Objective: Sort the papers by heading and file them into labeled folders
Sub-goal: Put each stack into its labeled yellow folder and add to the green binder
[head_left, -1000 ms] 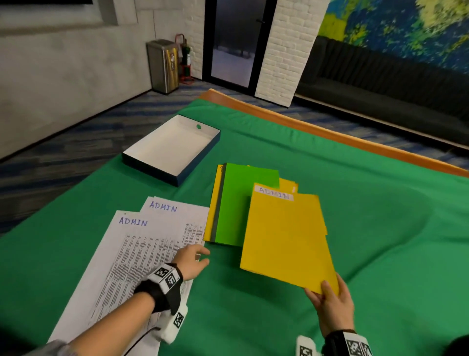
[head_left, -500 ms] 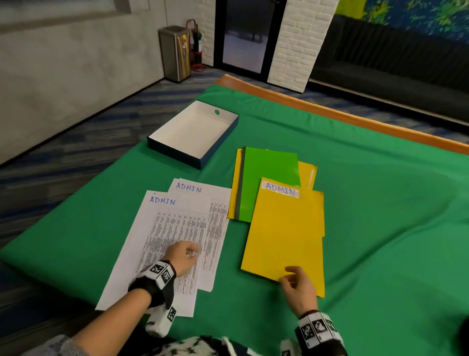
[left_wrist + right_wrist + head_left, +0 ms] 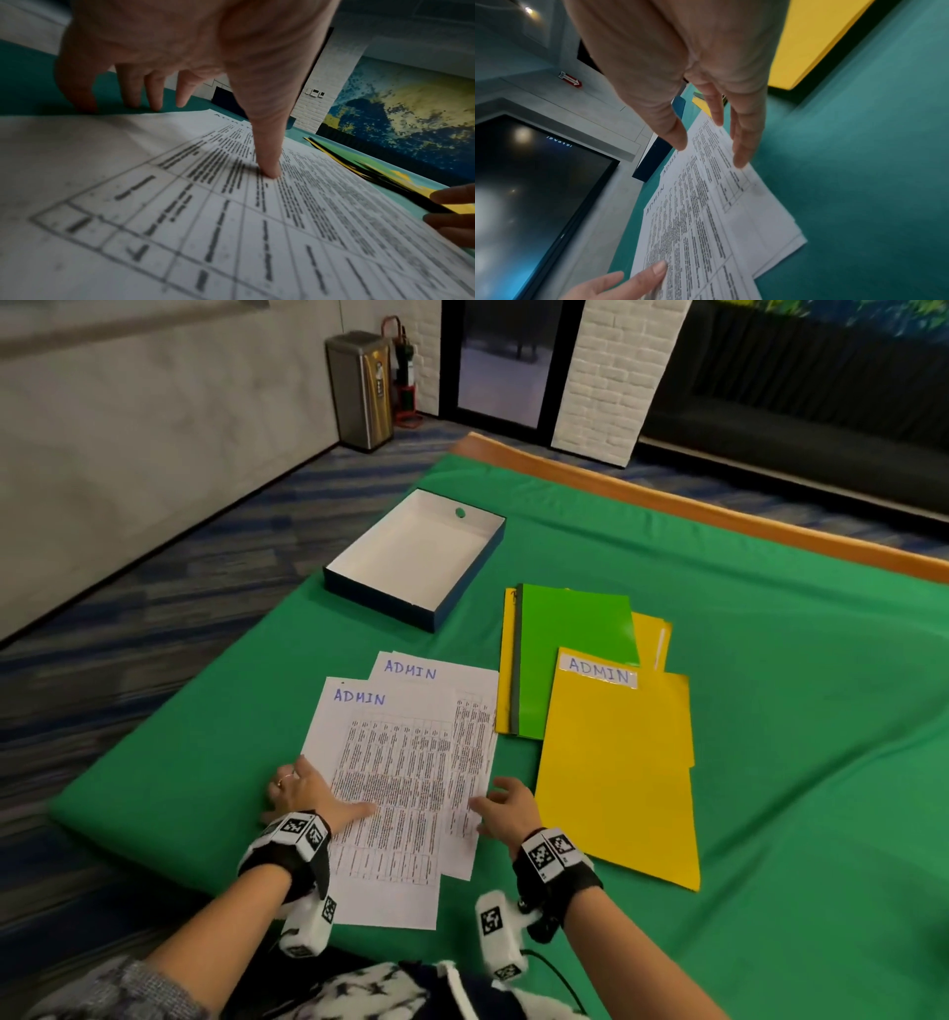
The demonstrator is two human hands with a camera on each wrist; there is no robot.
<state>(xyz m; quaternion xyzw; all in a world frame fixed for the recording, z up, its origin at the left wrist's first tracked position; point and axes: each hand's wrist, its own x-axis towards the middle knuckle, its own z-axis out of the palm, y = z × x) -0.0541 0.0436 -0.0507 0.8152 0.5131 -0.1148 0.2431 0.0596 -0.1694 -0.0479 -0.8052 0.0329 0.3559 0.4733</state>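
Two white printed sheets headed ADMIN lie overlapped on the green cloth, the top sheet (image 3: 395,762) partly covering the lower sheet (image 3: 475,711). My left hand (image 3: 328,796) rests at their left edge, thumb (image 3: 267,162) pressed flat on the top sheet and fingertips (image 3: 133,99) down on the cloth. My right hand (image 3: 488,806) hovers open with spread fingers (image 3: 741,150) over the sheets' right edge and holds nothing. A yellow folder labelled ADMIN (image 3: 616,773) lies closed just right of the papers (image 3: 706,213). It overlaps a green folder (image 3: 575,660) stacked on other yellow folders (image 3: 506,660).
An empty, open dark-blue box (image 3: 382,595) with a white inside sits beyond the papers at the back left. The table's wooden edge (image 3: 719,510) runs along the far side. The cloth's near-left edge (image 3: 154,855) drops to the floor. A metal bin (image 3: 359,387) stands by the wall.
My right hand has let go of the yellow ADMIN folder and moved left to the papers' right edge. My left hand has slid to the papers' left edge. The folder lies flat.
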